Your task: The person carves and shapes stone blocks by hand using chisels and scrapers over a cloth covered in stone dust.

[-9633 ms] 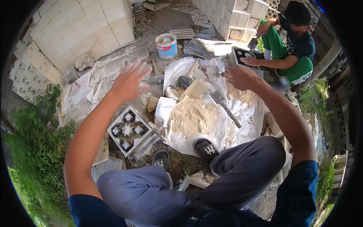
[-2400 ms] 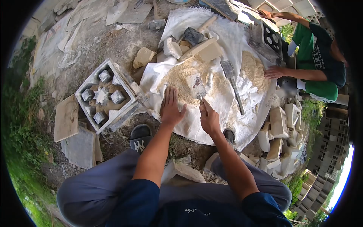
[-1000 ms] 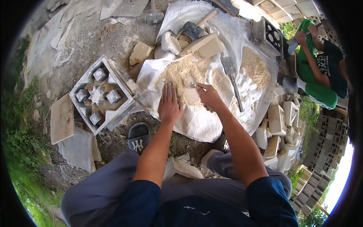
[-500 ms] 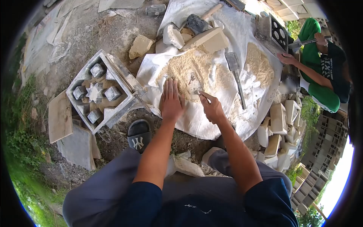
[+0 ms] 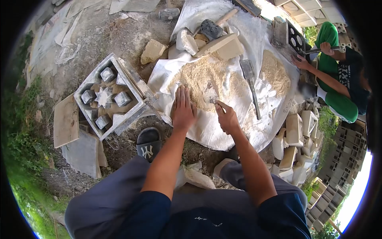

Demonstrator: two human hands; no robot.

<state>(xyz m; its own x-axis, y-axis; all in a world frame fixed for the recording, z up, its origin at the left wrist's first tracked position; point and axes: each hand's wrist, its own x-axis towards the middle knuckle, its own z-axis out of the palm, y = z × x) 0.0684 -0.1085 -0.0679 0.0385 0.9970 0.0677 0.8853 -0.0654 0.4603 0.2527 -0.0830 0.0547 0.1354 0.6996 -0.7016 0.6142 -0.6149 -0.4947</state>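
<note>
My left hand (image 5: 184,111) lies flat, fingers stretched out, on the white sack cloth (image 5: 203,133) at the near edge of a patch of tan sandy powder (image 5: 195,77). To its right, my right hand (image 5: 228,120) is closed with the thumb and forefinger forward. Its fingertips are over a small greyish patch (image 5: 212,99) in the powder. What the fingers hold, if anything, is too small to make out. A grey flat-headed tool with a long handle (image 5: 250,79) rests on the cloth beyond my right hand.
Left stands a mould box (image 5: 137,105) with grey blocks and a star shape inside. A mallet (image 5: 211,28) and stone pieces (image 5: 225,47) lie at the cloth's far side. At right, a co-worker (image 5: 344,79) holds a tool by a block with round holes (image 5: 295,38). Pale blocks (image 5: 294,129) are stacked nearby.
The view has shifted slightly, so most things sit a little further right and lower. My hands keep nearly the same pose. The co-worker's tool hand has moved left toward the block with holes.
</note>
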